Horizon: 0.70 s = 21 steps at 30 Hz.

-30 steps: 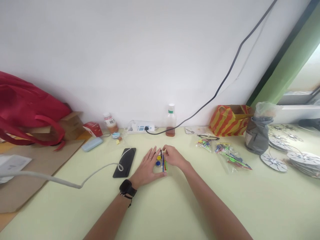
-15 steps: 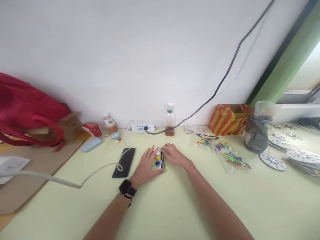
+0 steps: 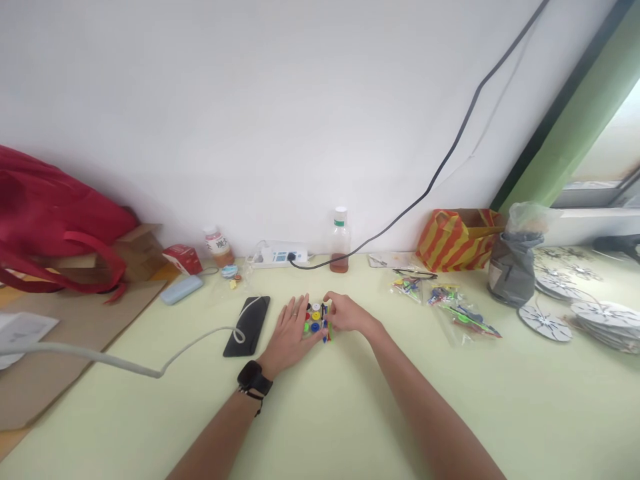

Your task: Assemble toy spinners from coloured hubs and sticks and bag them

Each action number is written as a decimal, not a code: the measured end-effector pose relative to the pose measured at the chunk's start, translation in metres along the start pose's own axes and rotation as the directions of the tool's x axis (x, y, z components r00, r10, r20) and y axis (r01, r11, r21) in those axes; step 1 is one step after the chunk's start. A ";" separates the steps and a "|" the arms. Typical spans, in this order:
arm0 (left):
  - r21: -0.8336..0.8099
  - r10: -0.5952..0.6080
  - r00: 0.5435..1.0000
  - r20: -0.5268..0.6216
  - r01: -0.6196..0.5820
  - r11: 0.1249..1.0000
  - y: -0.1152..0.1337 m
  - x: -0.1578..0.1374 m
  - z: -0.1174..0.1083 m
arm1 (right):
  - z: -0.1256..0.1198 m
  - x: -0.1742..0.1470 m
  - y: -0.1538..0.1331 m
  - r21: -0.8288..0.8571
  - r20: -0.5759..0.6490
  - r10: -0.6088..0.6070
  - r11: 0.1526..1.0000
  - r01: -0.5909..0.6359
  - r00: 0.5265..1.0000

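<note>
Well, clear plastic bags [image 3: 461,339] on the pale green surface [image 3: 325,413] hold multicoloured plastic pieces [image 3: 467,319]; a clear bottle [image 3: 340,233] holds brown liquid [image 3: 339,265]. Between the hands, small round coloured plastic discs [image 3: 315,327] sit in rows beside slim multicoloured plastic sticks [image 3: 325,325]. The left hand [image 3: 290,333] has its grip spread flat; whether the right hand's [image 3: 347,313] curled grip pinches a stick, I can't tell.
</note>
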State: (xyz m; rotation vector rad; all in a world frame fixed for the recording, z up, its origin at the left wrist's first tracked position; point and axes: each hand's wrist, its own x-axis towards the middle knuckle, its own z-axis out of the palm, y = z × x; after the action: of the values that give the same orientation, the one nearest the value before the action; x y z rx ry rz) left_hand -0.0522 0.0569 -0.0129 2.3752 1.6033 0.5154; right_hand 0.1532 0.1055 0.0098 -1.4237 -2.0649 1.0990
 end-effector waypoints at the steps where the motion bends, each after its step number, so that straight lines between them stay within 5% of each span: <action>1: -0.003 0.002 1.000 0.005 -0.002 1.000 0.000 0.000 0.000 | 0.001 0.000 -0.002 0.014 -0.001 -0.007 1.000 0.007 1.000; 21: -0.047 -0.049 0.999 0.019 0.050 0.998 0.009 -0.002 -0.008 | 0.000 0.002 0.000 0.108 -0.004 -0.046 0.993 0.047 0.999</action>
State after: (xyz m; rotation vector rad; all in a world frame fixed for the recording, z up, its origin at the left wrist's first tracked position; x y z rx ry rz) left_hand -0.0483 0.0519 -0.0024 2.2934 1.6194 0.5153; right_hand 0.1520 0.1075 0.0096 -1.3176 -1.9947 1.1714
